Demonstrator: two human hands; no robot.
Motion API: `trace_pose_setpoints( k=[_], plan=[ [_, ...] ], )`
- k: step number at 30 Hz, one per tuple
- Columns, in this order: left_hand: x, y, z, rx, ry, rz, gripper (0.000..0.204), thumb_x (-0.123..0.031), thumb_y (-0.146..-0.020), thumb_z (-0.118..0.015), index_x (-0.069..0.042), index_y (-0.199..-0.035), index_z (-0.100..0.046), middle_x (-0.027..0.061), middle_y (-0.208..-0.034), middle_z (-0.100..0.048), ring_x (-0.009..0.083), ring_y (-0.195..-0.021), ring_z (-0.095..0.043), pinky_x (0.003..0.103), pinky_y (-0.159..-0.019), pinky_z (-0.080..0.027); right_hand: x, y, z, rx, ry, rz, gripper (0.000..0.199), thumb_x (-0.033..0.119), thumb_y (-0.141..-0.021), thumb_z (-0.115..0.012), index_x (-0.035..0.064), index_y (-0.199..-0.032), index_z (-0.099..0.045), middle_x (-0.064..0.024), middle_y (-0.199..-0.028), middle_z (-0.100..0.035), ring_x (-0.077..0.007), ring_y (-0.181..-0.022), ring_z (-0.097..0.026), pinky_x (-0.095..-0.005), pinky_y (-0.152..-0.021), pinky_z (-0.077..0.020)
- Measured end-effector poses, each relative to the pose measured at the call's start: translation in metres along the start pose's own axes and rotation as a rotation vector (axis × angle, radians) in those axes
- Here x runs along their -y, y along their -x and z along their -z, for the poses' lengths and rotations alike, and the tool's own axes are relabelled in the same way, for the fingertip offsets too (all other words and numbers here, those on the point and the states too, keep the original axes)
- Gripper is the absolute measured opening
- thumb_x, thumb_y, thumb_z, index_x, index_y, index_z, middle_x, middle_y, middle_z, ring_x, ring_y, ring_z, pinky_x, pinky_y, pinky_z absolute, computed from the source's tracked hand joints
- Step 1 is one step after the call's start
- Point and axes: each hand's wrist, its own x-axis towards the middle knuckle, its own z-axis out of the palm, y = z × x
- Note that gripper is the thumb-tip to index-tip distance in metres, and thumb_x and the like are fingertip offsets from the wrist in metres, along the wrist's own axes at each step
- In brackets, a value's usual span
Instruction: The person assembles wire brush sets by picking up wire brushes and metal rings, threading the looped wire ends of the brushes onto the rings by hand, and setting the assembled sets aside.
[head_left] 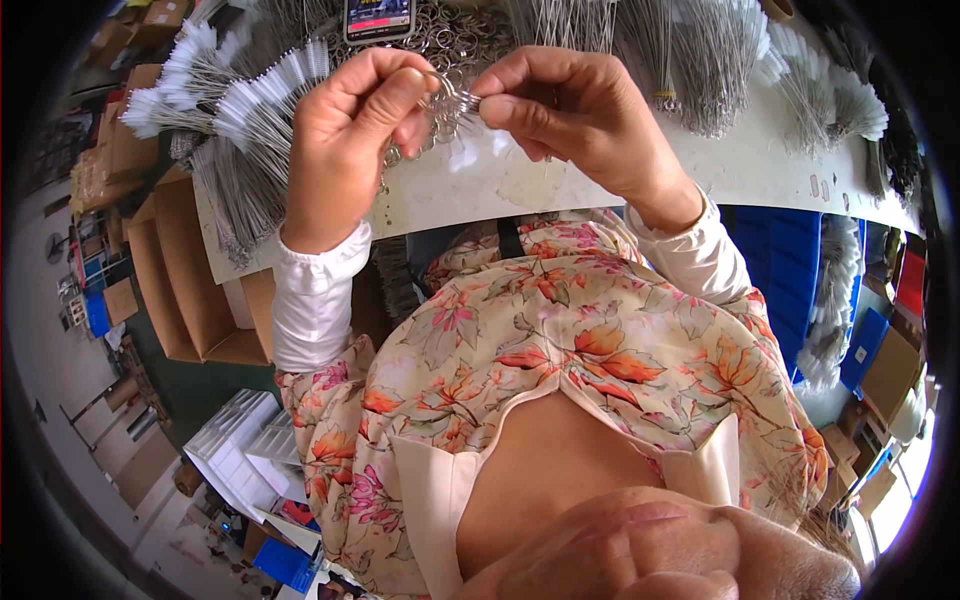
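Over the near part of the white table (pixel 520 182), my left hand (pixel 345 145) pinches a split metal ring (pixel 436 82) between thumb and fingertips. My right hand (pixel 590 115) is closed in a pinch just to its right, gripping the looped wire ends (pixel 466 100) of small metal pieces. The ring and the wire ends meet between both hands, though whether they are linked is too small to tell. Behind and under them spreads a heap of loose silver rings (pixel 440 35).
Bundles of thin wire brushes with white bristles (pixel 270 95) lie at the left. More wire bundles (pixel 710 70) line the table's far right. A phone (pixel 379 18) lies at the far edge of the ring heap. An open cardboard box (pixel 200 270) stands left below the table.
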Motion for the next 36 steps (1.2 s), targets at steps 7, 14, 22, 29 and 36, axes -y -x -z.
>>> trace_pose_setpoints(
  k=[7,14,22,29,36],
  plan=[
    [-0.022,0.003,-0.006,-0.044,-0.379,-0.127,0.017,-0.010,-0.090,-0.054,0.002,-0.103,-0.056,0.0008,-0.075,-0.056,0.0046,-0.057,-0.045,0.018,-0.051,-0.037,-0.002,-0.006,0.004,0.029,0.088,0.049,0.017,0.012,-0.086,-0.062,-0.0001,-0.099,-0.062,0.0026,-0.068,-0.055,-0.0028,-0.056,-0.045,-0.0178,-0.049,-0.0355],
    [-0.015,0.010,0.000,-0.029,0.386,0.209,0.019,-0.012,-0.093,-0.049,-0.001,-0.106,-0.057,0.0047,-0.072,-0.058,0.0054,-0.053,-0.049,0.019,-0.049,-0.042,-0.008,-0.006,0.000,0.075,-0.040,0.043,0.014,0.011,-0.084,-0.064,0.0012,-0.093,-0.065,0.0016,-0.073,-0.061,-0.0035,-0.059,-0.049,-0.0184,-0.053,-0.0409],
    [-0.009,0.013,-0.011,-0.193,-0.241,-0.310,0.017,-0.014,-0.092,-0.052,-0.001,-0.096,-0.062,0.0044,-0.078,-0.062,0.0088,-0.066,-0.057,0.022,-0.063,-0.047,-0.012,-0.005,-0.015,0.056,-0.018,0.088,0.013,0.009,-0.084,-0.065,-0.0001,-0.093,-0.064,0.0003,-0.074,-0.061,-0.0043,-0.061,-0.053,-0.0193,-0.055,-0.0443],
    [0.001,0.030,-0.021,-0.540,0.468,-0.149,0.019,-0.014,-0.092,-0.051,0.003,-0.088,-0.060,0.0094,-0.087,-0.063,0.0147,-0.072,-0.059,0.028,-0.071,-0.049,-0.060,-0.024,-0.050,-0.068,-0.035,0.261,0.016,0.008,-0.080,-0.068,-0.0009,-0.092,-0.064,-0.0046,-0.085,-0.065,-0.0093,-0.075,-0.061,-0.0210,-0.067,-0.0498],
    [-0.035,0.132,0.057,-0.322,-0.097,0.063,0.019,-0.013,-0.092,-0.052,0.004,-0.090,-0.060,0.0104,-0.086,-0.064,0.0165,-0.070,-0.063,0.027,-0.065,-0.051,-0.073,-0.002,-0.035,0.070,0.254,0.098,0.013,0.000,-0.081,-0.063,-0.0019,-0.094,-0.064,-0.0063,-0.092,-0.065,-0.0118,-0.087,-0.060,-0.0242,-0.081,-0.0463]
  ],
)
